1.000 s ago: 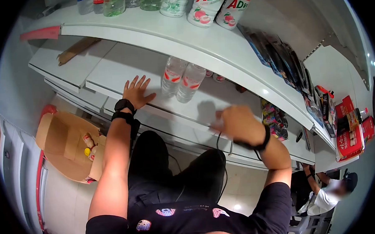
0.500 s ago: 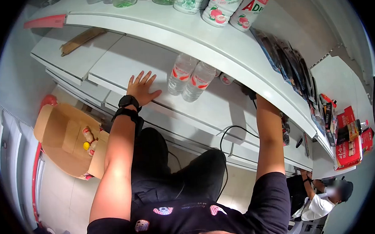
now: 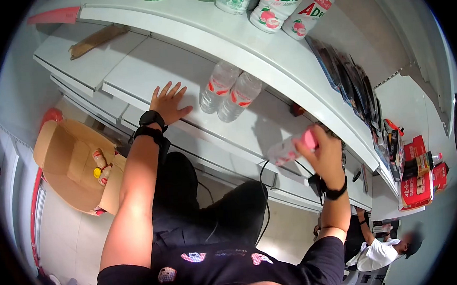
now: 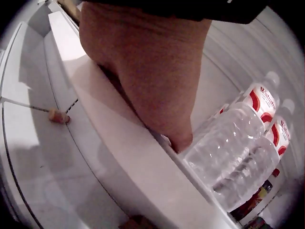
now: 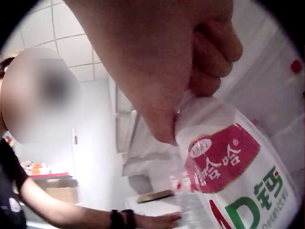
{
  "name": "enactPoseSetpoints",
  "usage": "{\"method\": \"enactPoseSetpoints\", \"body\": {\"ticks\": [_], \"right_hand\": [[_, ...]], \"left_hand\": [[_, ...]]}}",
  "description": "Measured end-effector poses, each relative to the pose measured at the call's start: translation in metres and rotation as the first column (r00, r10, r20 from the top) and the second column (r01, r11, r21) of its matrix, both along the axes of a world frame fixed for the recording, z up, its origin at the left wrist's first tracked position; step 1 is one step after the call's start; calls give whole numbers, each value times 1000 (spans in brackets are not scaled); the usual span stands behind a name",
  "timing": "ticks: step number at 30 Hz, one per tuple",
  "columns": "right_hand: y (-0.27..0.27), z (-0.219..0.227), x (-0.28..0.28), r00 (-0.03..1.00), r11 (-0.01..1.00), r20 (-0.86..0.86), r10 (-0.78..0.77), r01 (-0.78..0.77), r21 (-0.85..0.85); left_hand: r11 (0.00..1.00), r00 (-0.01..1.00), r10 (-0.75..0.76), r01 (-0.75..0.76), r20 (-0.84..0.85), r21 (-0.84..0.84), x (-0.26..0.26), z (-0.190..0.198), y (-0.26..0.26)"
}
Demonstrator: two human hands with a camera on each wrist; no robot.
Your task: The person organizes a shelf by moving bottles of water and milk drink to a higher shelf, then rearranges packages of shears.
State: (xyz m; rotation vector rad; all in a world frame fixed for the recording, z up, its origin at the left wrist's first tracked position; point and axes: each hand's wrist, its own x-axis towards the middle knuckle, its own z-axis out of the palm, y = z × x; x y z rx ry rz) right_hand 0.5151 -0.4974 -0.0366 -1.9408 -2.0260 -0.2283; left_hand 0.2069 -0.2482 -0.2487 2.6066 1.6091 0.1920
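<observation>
My left hand rests with spread fingers on the front of the middle shelf, left of two clear water bottles with red-and-white labels. The left wrist view has the back of that hand beside the clear bottles. Over the shelf's front edge, my right hand grips a bottle by its pink-capped end, its body pointing left and blurred. Up close in the right wrist view, the hand holds the white bottle with its pink label and green lettering at its top end.
AD bottles and green-tinted ones line the upper shelf, beside dark packages. A cardboard box holding small bottles stands lower left. Cardboard lies on the left shelf. A cable hangs near my knee; another person is lower right.
My right hand went under the upper shelf and has come back out with a pink-capped bottle. My left hand has stayed on the shelf. The view has shifted slightly.
</observation>
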Motion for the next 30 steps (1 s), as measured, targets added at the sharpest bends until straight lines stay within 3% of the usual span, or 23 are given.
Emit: {"method": "enactPoseSetpoints", "body": {"ticks": [2,3,8,10,12,14,18,20,24,25,26,30], "right_hand": [[-24,18,-24,988,986,-5,152,-152,-67],[-35,27,-34,986,981,-59,158,-164,-108],[-51,97,-48,890,910,-222,399,-356,212],[-45,135,-51,866,908,-344,363,-245,340],[-18,171,-52,847,807,-205,491,-352,474],[12,194,-63,851,822,-366,377,-126,555],[82,233,-35,907,929,-302,293,-196,313],[116,233,-27,969,948,-168,181,-126,292],[175,222,-22,969,911,-91,231,-183,369],[186,226,-18,985,937,-81,152,-118,328],[193,226,-12,995,958,-70,69,-46,284],[203,221,-8,999,944,-39,12,2,331]], "left_hand": [[1000,1000,1,-1,4,7,0,2,-1],[1000,1000,-4,4,5,6,0,1,-1],[997,999,-25,23,35,72,-1,-2,2],[994,997,-36,29,66,104,-1,-11,3],[990,994,-37,22,106,143,-3,-11,3],[994,994,-36,25,108,108,-3,-7,1],[998,994,-20,14,110,60,-3,-6,0],[997,992,-17,7,129,78,-5,-9,2],[1000,996,0,0,93,-1,-5,3,-1],[1000,995,-5,5,95,3,-5,2,-1],[1000,995,-13,13,95,4,-6,1,-1],[1000,996,-5,6,90,-9,-5,-1,-1]]}}
